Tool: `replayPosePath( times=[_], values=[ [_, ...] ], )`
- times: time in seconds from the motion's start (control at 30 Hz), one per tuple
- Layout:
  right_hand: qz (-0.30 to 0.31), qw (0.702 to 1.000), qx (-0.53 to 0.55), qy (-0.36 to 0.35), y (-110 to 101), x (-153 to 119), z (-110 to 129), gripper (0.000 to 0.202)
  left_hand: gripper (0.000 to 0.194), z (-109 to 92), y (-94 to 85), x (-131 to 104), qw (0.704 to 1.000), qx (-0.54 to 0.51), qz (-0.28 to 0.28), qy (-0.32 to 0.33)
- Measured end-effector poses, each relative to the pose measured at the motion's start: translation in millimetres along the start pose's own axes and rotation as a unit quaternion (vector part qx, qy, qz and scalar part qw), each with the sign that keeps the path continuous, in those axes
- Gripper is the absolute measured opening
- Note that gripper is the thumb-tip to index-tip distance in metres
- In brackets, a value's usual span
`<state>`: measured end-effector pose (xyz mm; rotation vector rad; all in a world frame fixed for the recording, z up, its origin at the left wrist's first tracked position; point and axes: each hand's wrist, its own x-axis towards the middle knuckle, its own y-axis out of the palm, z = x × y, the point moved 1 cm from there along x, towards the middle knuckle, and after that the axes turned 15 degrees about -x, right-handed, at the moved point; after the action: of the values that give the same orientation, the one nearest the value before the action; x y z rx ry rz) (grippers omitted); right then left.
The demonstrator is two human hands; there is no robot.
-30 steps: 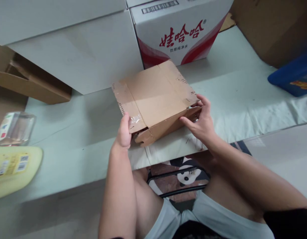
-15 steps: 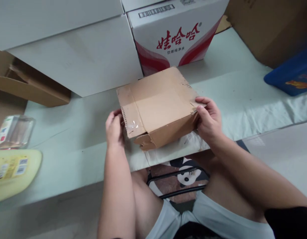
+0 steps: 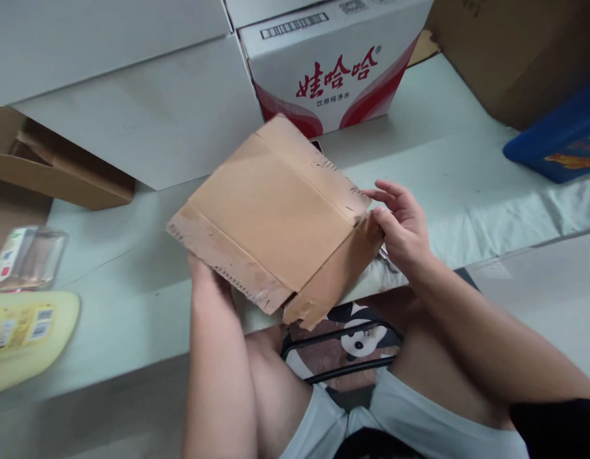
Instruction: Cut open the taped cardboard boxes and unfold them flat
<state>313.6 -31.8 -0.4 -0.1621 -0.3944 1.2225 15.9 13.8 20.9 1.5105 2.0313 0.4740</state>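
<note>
A brown cardboard piece (image 3: 270, 210) with creased flaps and rough, torn-looking edges is tilted above the front of the covered table. My left hand (image 3: 205, 274) reaches beneath its left flap and supports it; the fingers are hidden there. At the right corner, my right hand (image 3: 402, 223) has thumb and fingertips around the edge, where a narrow front flap (image 3: 335, 277) folds down. Beneath that corner, some crumpled shiny material shows, too little of it to name.
A white and red water carton (image 3: 342, 83) stands behind, beside large white boxes (image 3: 146, 121). On the left are an open brown box (image 3: 94, 175), a clear plastic package (image 3: 31, 258) and a yellow bottle (image 3: 31, 338). A blue container (image 3: 553, 140) is on the right.
The cardboard piece has turned and tilted, its left side swinging left and toward me. My left hand has slid underneath it, while my right hand stays at the right corner with its fingers looser.
</note>
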Motion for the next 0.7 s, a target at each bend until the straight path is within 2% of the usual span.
replayPosePath(
  times=[0.07,0.17,0.27,0.3,0.37,0.43,0.5,0.63,0.7],
  values=[
    [0.001,1.000,-0.026,-0.007,-1.8,1.7,-2.4,0.044,0.042,-4.3,0.0,-0.6,0.999,-0.037,0.002,0.041],
    [-0.036,0.998,-0.048,-0.013,-3.5,6.2,-9.2,0.047,0.044,-7.9,2.0,-2.0,0.995,-0.071,0.012,0.072],
    [-0.062,0.997,-0.026,0.044,-2.0,9.7,-16.3,0.056,0.050,-11.0,3.2,-2.1,0.991,-0.089,-0.025,0.096],
    [-0.053,0.996,-0.005,0.068,-0.6,9.7,-17.1,0.056,0.052,-12.1,3.3,-2.1,0.990,-0.093,-0.032,0.103],
    [0.012,0.994,0.047,0.102,3.7,7.0,-15.0,0.049,0.054,-13.3,3.3,-2.0,0.991,-0.092,-0.017,0.093],
    [0.112,0.983,0.088,0.116,8.7,0.9,-9.5,0.042,0.051,-13.4,2.8,-2.5,0.993,-0.093,0.007,0.072],
    [0.180,0.970,0.100,0.130,13.0,-6.4,-3.5,0.044,0.045,-13.3,2.4,-3.5,0.992,-0.104,0.017,0.065],
    [0.234,0.944,0.129,0.192,19.9,-16.8,8.2,0.049,0.044,-17.2,3.5,-5.2,0.986,-0.135,-0.006,0.100],
    [0.227,0.935,0.165,0.217,21.8,-19.3,16.6,0.050,0.046,-20.7,3.9,-4.6,0.984,-0.150,-0.022,0.097]
  ],
)
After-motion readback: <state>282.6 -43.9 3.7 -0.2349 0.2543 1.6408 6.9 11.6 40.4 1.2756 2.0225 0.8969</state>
